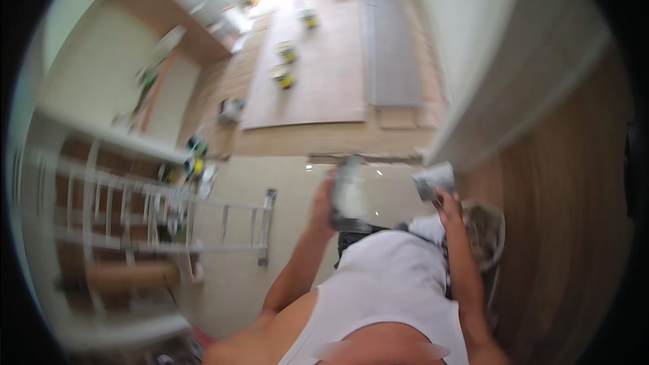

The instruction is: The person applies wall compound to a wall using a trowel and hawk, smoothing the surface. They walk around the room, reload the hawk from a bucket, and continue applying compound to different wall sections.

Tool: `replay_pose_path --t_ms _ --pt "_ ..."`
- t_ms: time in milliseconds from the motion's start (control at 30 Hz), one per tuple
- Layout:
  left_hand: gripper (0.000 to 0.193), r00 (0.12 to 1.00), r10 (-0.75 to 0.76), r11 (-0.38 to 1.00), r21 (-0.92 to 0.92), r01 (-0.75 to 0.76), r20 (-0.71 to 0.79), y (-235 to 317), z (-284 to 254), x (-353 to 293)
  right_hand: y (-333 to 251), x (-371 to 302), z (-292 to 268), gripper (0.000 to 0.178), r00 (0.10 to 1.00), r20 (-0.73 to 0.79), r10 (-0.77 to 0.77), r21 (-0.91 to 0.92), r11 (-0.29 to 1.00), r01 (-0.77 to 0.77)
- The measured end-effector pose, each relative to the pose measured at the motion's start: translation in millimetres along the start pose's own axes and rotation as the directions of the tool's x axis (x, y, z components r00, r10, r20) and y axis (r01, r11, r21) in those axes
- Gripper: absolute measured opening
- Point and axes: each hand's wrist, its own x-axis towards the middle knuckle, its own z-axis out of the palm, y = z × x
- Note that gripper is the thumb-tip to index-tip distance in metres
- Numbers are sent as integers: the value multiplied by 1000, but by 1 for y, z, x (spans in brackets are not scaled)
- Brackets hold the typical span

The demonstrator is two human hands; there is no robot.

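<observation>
My left hand (324, 199) is closed on the edge of a dark plastering trowel (343, 192) with a pale, putty-like layer on its face, held in front of my waist. Motion blurs the trowel, so its handle cannot be made out. Farther right, my right hand (447, 206) grips a putty knife (433, 181) with a broad grey-white blade, raised away from my body. The two tools are apart. Below my right hand stands a pale bucket (488, 230) with greyish contents, partly behind my forearm.
An aluminium ladder (223, 224) is on the left. Ahead, a large pale board (324, 88) lies on the floor with several yellow-and-dark tools or cans on it. A grey panel (393, 47) lies beside it. A white wall (473, 47) rises at right.
</observation>
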Motion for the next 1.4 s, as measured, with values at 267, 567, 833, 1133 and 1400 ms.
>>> replay_pose_path --t_ms 267,567,833,1133,1400 --pt "34 982 148 917 -355 -180 -117 -16 22 28 -67 -151 165 37 474 449 -758 -334 349 876" --pt "29 911 364 903 -167 -396 -193 33 -9 1 -63 -125 243 48 297 852 -432 -211 236 949" --pt "32 940 287 899 -288 -330 -183 53 -67 28 -33 -121 250 44 67 968 240 -96 607 -789" --pt "34 945 317 941 -155 -302 84 95 -72 10 -13 -88 283 33 705 680 201 115 921 -373" --pt "39 893 373 915 58 -399 253 86 -100 11 2 -135 327 17 794 596 -123 13 990 144"
